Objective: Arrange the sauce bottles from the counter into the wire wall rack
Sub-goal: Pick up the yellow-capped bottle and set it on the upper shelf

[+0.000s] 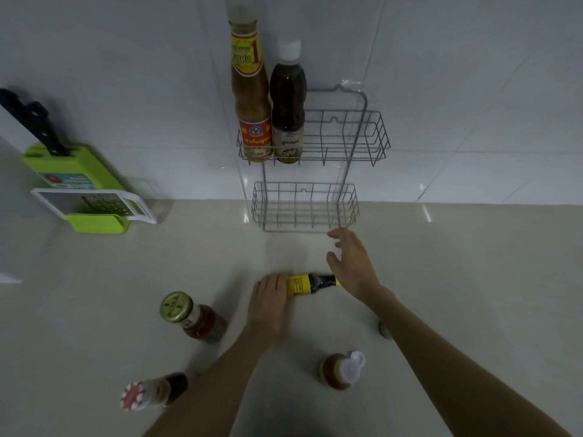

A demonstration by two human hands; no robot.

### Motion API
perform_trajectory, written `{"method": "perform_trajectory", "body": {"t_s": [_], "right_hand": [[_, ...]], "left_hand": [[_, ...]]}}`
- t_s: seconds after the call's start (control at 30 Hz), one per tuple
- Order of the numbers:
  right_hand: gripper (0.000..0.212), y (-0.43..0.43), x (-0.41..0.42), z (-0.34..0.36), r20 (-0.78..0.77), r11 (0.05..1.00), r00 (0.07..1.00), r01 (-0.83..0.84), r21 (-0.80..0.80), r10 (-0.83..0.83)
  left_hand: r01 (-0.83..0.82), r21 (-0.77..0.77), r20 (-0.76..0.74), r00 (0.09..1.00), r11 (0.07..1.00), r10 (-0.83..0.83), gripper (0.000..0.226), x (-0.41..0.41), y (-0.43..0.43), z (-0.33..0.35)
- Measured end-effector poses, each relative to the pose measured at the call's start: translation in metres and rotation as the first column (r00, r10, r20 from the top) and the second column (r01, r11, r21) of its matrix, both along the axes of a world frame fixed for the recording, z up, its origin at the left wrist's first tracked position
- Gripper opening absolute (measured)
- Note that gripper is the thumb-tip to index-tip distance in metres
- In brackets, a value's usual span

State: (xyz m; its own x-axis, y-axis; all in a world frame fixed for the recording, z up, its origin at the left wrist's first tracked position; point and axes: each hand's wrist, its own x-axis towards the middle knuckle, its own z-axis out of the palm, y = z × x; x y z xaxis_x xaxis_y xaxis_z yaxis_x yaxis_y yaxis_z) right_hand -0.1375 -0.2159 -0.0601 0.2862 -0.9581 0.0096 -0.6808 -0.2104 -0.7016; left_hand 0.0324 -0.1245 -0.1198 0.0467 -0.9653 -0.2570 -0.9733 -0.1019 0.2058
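A grey two-tier wire rack (375, 137) hangs on the tiled wall. Its upper basket holds a tall yellow-labelled sauce bottle (250, 99) and a dark bottle with a white cap (287, 108) at the left; the lower basket (350, 203) holds nothing. A small dark bottle with a yellow label (310, 283) lies on its side on the counter. My left hand (268, 302) grips its base end. My right hand (353, 263) hovers above its neck end, fingers spread, holding nothing.
On the counter stand a gold-lidded red jar (189, 315), a dark bottle with a red-white cap (151, 392) and an orange sauce bottle with a white flip cap (342, 370). A green knife block with a grater (82, 190) sits at the left.
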Motion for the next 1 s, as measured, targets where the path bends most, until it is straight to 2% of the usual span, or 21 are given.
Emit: {"method": "perform_trajectory", "body": {"t_s": [0.07, 0.13, 0.2, 0.27, 0.3, 0.33, 0.4, 0.43, 0.47, 0.53, 0.57, 0.63, 0.77, 0.87, 0.93, 1.0], "right_hand": [[0.04, 0.002, -0.006, -0.005, -0.016, 0.998, 1.0, 0.011, 0.056, -0.01], [0.04, 0.001, -0.009, -0.006, -0.006, 0.995, 0.999, 0.048, 0.089, -0.048], [0.041, -0.002, -0.011, -0.006, 0.016, 0.986, 0.994, 0.104, 0.127, -0.107], [0.041, -0.004, -0.011, -0.005, 0.073, 0.961, 0.972, 0.208, 0.184, -0.225], [0.041, -0.004, -0.01, -0.003, 0.117, 0.937, 0.945, 0.275, 0.217, -0.304], [0.042, -0.004, -0.008, -0.002, 0.164, 0.905, 0.907, 0.34, 0.254, -0.387], [0.043, -0.001, -0.006, 0.004, 0.242, 0.842, 0.832, 0.399, 0.363, -0.499], [0.044, -0.001, -0.005, 0.007, 0.288, 0.825, 0.819, 0.343, 0.449, -0.497], [0.044, 0.0, -0.005, 0.011, 0.359, 0.817, 0.818, 0.214, 0.535, -0.449], [0.041, 0.002, -0.005, 0.023, 0.56, 0.794, 0.775, -0.13, 0.594, -0.292], [0.04, 0.001, -0.005, 0.032, 0.636, 0.789, 0.738, -0.244, 0.565, -0.227], [0.037, -0.002, -0.006, 0.057, 0.707, 0.817, 0.698, -0.338, 0.467, -0.115], [0.034, -0.011, -0.007, 0.114, 0.659, 0.884, 0.745, -0.369, 0.286, 0.098], [0.037, -0.021, -0.002, 0.156, 0.643, 0.919, 0.753, -0.341, 0.2, 0.14], [0.032, -0.033, 0.006, 0.182, 0.644, 0.964, 0.757, -0.24, 0.115, 0.112], [0.038, -0.05, 0.014, 0.203, 0.65, 0.996, 0.758, -0.088, 0.024, 0.052]], "left_hand": [[0.021, -0.019, 0.051, 0.998, 1.0, -0.02, 0.058, 0.002, -0.007, 0.0], [0.042, 0.028, 0.029, 0.999, 0.999, -0.043, 0.05, 0.003, -0.015, 0.001], [-0.026, 0.095, -0.124, 0.992, 0.995, 0.037, 0.048, 0.006, -0.02, 0.001], [-0.179, 0.176, -0.355, 0.906, 0.968, 0.232, 0.045, 0.009, -0.019, 0.004], [-0.248, 0.236, -0.494, 0.802, 0.94, 0.336, 0.038, 0.01, -0.018, 0.008], [-0.282, 0.308, -0.64, 0.645, 0.909, 0.417, 0.029, 0.01, -0.015, 0.013], [-0.25, 0.43, -0.838, 0.249, 0.868, 0.486, 0.015, 0.008, -0.01, 0.027], [-0.21, 0.453, -0.872, 0.098, 0.867, 0.479, 0.015, 0.008, -0.008, 0.036], [-0.163, 0.459, -0.886, -0.008, 0.873, 0.464, 0.018, 0.007, -0.008, 0.045], [-0.084, 0.454, -0.889, -0.118, 0.887, 0.443, 0.025, 0.004, -0.01, 0.065], [-0.063, 0.441, -0.892, -0.141, 0.895, 0.429, 0.026, 0.003, -0.013, 0.074], [-0.048, 0.398, -0.908, -0.166, 0.916, 0.385, 0.027, 0.003, -0.017, 0.092], [-0.07, 0.273, -0.95, -0.174, 0.959, 0.258, 0.027, 0.004, -0.028, 0.122], [-0.128, 0.162, -0.978, -0.154, 0.978, 0.142, 0.03, 0.002, -0.043, 0.151], [-0.215, 0.076, -0.996, -0.061, 0.974, 0.064, 0.043, 0.003, -0.057, 0.171], [-0.38, -0.015, -0.994, 0.109, 0.925, 0.029, 0.042, 0.005, -0.071, 0.19]]}}
